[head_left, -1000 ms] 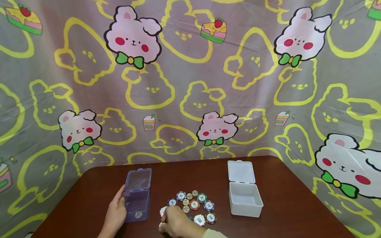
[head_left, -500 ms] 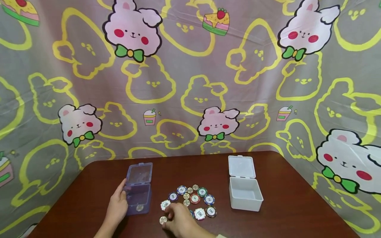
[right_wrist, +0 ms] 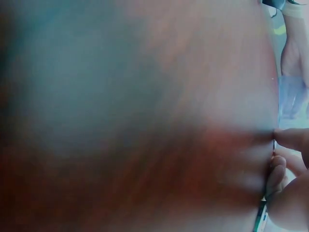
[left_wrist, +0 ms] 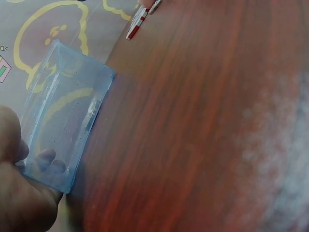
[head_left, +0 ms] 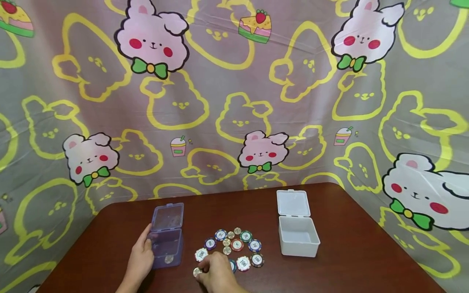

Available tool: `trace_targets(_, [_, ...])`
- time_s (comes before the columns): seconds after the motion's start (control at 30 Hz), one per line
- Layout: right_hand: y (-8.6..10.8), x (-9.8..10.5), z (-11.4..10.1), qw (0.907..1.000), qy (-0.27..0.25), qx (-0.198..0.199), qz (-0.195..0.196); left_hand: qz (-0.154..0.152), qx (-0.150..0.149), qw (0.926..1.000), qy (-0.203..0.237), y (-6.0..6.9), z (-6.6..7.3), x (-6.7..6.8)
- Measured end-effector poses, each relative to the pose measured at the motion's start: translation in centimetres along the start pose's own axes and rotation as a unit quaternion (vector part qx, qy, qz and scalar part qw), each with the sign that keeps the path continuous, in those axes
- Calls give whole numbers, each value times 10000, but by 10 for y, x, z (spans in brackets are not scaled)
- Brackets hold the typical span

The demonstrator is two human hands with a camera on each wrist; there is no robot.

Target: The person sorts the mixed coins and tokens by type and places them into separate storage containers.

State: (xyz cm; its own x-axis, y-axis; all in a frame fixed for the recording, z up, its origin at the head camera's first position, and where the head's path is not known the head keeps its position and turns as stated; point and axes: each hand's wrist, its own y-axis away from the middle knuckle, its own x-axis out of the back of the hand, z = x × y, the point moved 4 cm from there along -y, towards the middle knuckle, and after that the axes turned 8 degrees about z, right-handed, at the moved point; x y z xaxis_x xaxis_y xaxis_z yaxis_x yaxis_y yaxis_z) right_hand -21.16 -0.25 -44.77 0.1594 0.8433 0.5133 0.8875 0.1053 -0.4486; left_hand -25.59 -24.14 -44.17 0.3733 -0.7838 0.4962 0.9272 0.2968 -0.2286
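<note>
On the table's left stands a translucent blue-purple plastic box with its lid up and one gold coin inside. My left hand grips its left wall; in the left wrist view, fingertips show through the clear plastic. Near the front, my right hand has thumb and finger at a gold coin, pinching its edge while it lies on the table. Just behind that coin is a white 100 poker chip. The right hand partly hides a teal-edged chip.
Several poker chips, including a red one, and several gold coins lie flat in a cluster mid-table. A white box with raised lid stands to the right. Patterned cloth hangs around the table's back and sides.
The right hand stays low at the front coin, its fingers shifting slightly around it. The left hand keeps hold of the box. The head view has tilted and turned a little.
</note>
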Motion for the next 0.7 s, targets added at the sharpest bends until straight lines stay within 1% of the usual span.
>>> trace_targets(0.1, [-2, -1, -1, 10000, 12, -17, 4, -57, 47, 10000, -22, 0, 0, 1])
trace_targets(0.2, [-4, -2, -1, 9999, 154, 17, 27, -67, 57, 10000, -42, 0, 1, 1])
trace_targets(0.47, [-3, -4, -3, 9995, 96, -301, -62, -82, 73, 9999, 26, 0, -1, 0])
trace_targets(0.57, [-4, -3, -6, 9993, 243, -273, -31, -61, 62, 10000, -23, 0, 0, 1])
trace_targets(0.7, [-7, -1, -10, 9986, 510, -138, -38, -52, 23, 10000, -73, 0, 1, 1])
